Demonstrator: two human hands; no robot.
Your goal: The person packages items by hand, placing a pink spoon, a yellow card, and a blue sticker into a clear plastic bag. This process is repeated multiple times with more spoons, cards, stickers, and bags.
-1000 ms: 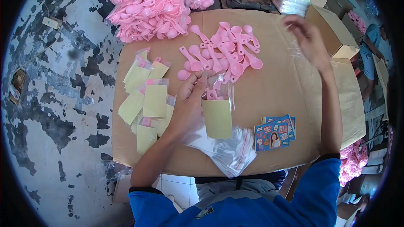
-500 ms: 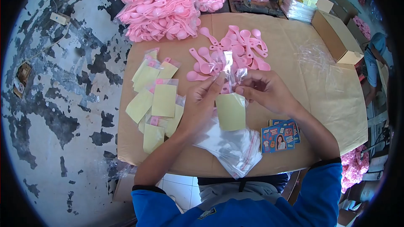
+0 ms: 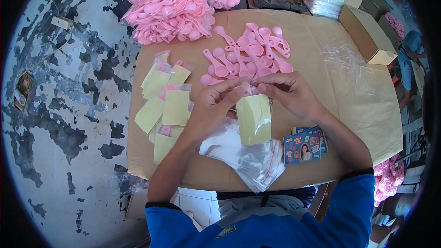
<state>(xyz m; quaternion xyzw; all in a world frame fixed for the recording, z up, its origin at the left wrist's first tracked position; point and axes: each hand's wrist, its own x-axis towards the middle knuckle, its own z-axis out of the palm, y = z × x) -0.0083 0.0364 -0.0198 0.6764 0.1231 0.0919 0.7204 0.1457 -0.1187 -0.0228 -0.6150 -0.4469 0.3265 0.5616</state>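
Note:
Between my two hands hangs a clear plastic bag with a yellow card [image 3: 254, 120] in it; a bit of pink shows at its top. My left hand [image 3: 221, 98] pinches the bag's upper left corner, and my right hand [image 3: 288, 93] pinches the upper right. Beneath it lies a stack of clear plastic bags [image 3: 259, 167]. Loose pink spoons [image 3: 250, 50] are spread just beyond my hands. Bagged yellow cards with pink pieces [image 3: 176, 107] lie in a pile to the left. Blue printed cards [image 3: 303, 149] are stacked at the right, near my right forearm.
Large bags of pink spoons [image 3: 172, 9] sit at the back left of the paper-covered table [image 3: 363, 110]. A cardboard box [image 3: 367, 36] and crumpled clear plastic [image 3: 347, 55] are at the right. Another person [image 3: 408, 64] is at the far right edge.
The bag's top flap, upright before, is now down between my fingers. Both hands have closed together at the bag's top edge. The view has shifted slightly.

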